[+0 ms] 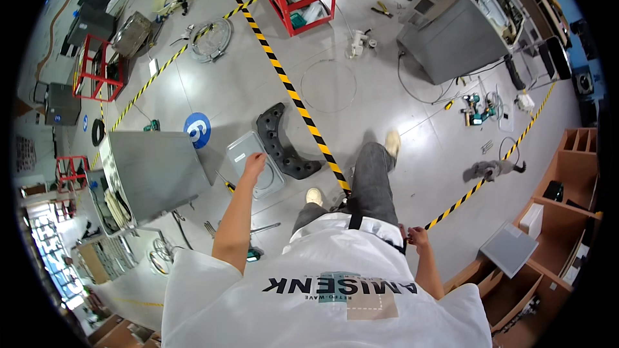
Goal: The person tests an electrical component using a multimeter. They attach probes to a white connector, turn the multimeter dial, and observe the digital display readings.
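Observation:
My left hand point(255, 162), fingers curled with nothing visible in them, hangs over a grey rectangular panel point(240, 149) on the floor. Beside that panel lies a black curved part with recesses point(274, 138). My right hand point(418, 236) is near my right hip, its fingers curled by a dark item that I cannot make out. My legs stand either side of a yellow-and-black floor stripe point(296, 100). To the left, a screwdriver point(229, 185) lies near a large grey appliance cabinet point(155, 174).
Ahead are a red cart point(309, 22), a white pump-like part point(358, 44) and another grey appliance point(432, 51). Power tools point(477, 109) and a grey cat-like shape point(490, 169) are at right, beside wooden compartments point(567, 180). More red carts point(97, 77) stand at left.

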`<state>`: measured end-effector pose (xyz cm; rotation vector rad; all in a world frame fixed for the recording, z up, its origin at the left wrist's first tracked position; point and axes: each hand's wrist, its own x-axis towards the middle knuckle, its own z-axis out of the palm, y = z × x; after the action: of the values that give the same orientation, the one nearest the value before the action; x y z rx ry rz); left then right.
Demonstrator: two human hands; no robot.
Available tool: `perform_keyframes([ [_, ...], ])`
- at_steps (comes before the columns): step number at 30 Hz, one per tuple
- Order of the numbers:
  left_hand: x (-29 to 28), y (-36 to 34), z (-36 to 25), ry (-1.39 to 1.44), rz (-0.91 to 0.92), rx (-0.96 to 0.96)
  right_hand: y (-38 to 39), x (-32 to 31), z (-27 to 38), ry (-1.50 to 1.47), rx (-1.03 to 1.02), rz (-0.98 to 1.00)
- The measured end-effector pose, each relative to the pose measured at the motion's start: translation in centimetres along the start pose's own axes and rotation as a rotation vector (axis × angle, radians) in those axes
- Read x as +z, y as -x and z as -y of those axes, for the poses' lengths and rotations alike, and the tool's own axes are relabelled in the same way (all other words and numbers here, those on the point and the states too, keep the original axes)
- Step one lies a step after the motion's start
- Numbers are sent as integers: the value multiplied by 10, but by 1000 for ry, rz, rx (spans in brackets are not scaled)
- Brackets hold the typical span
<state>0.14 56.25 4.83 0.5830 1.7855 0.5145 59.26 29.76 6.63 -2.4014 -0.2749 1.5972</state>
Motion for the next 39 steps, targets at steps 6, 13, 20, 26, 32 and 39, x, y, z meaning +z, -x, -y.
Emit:
perform_keyframes([
  [6, 65, -128, -135, -51, 43, 17, -90, 23, 87, 269, 184, 183],
  [13, 96, -231, -377, -417, -255, 368, -168, -2, 439, -225, -333, 79],
  [20, 85, -332, -624, -595, -493, 753, -126, 14, 692, -274, -516, 59],
  [26, 80, -477, -739, -826, -479, 764, -115, 56, 741, -211, -413, -80],
  [32, 95, -579, -788, -1068, -391, 738, -62, 119, 769, -267, -219, -273],
  [39, 89, -594, -810, -1173, -217, 825, -27, 184, 820, -194, -207, -240],
])
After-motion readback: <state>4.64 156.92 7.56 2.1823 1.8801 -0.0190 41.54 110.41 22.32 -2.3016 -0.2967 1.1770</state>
